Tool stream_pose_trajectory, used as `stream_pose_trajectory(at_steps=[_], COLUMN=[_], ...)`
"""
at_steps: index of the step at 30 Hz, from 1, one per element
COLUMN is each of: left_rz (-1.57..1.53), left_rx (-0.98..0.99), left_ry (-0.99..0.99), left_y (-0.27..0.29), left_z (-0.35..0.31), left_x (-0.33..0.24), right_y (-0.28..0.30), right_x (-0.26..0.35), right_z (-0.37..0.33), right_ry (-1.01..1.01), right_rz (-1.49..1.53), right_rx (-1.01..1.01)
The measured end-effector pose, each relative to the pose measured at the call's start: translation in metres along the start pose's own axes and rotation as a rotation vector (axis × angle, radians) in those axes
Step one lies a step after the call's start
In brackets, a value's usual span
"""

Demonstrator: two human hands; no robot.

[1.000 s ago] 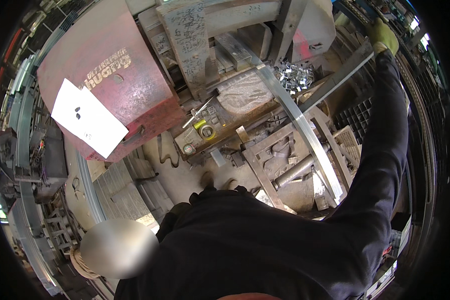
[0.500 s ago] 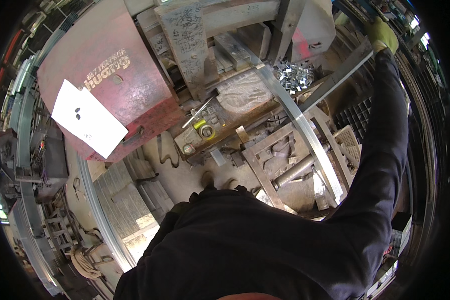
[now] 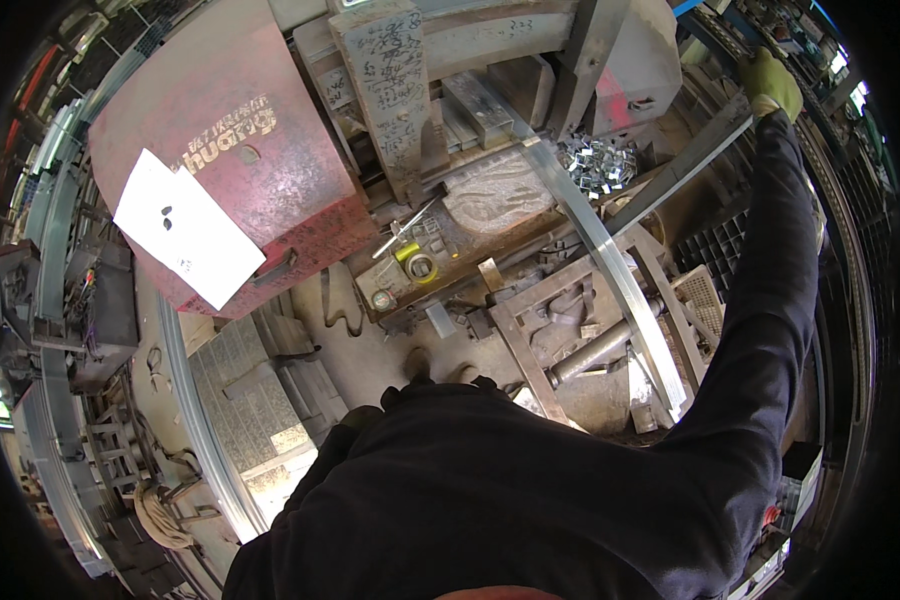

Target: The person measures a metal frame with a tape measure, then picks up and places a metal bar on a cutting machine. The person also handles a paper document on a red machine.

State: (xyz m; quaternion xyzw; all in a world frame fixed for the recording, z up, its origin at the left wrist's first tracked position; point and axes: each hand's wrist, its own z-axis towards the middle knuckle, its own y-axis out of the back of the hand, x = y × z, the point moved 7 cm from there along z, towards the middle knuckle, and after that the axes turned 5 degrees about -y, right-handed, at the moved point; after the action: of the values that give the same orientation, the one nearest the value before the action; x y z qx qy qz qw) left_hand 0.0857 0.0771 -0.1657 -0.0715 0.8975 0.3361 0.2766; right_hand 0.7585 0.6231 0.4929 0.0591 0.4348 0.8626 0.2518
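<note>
Workshop clutter; left hand hidden, perhaps.

Metalworking workshop, worn red machine housing (image 3: pixel 240 160), heap of stamped metal clips (image 3: pixel 598 165), grimy floor (image 3: pixel 370 340)

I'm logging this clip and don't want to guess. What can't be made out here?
- Left hand: not in the head view, hidden below the dark torso.
- Right hand: gloved, at the far end of a metal strip; its grip is too small and warped to tell.
- Small metal pieces: too small to tell their shape.
</note>
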Motion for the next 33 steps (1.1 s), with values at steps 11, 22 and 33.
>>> stream_pose_trajectory(at_steps=[11, 22, 33], left_rz=[-0.009, 0.0, 0.021], left_rx=[0.017, 0.01, 0.031], left_ry=[0.097, 0.088, 0.082], left_y=[0.003, 0.001, 0.006], left_z=[0.0, 0.005, 0.001], left_x=[0.0, 0.0, -0.008], right_y=[0.001, 0.001, 0.002], right_x=[0.0, 0.001, 0.001], right_z=[-0.001, -0.001, -0.001], right_ry=[-0.013, -0.023, -0.022], right_rz=[-0.011, -0.026, -0.04], right_rx=[0.008, 0.03, 0.03])
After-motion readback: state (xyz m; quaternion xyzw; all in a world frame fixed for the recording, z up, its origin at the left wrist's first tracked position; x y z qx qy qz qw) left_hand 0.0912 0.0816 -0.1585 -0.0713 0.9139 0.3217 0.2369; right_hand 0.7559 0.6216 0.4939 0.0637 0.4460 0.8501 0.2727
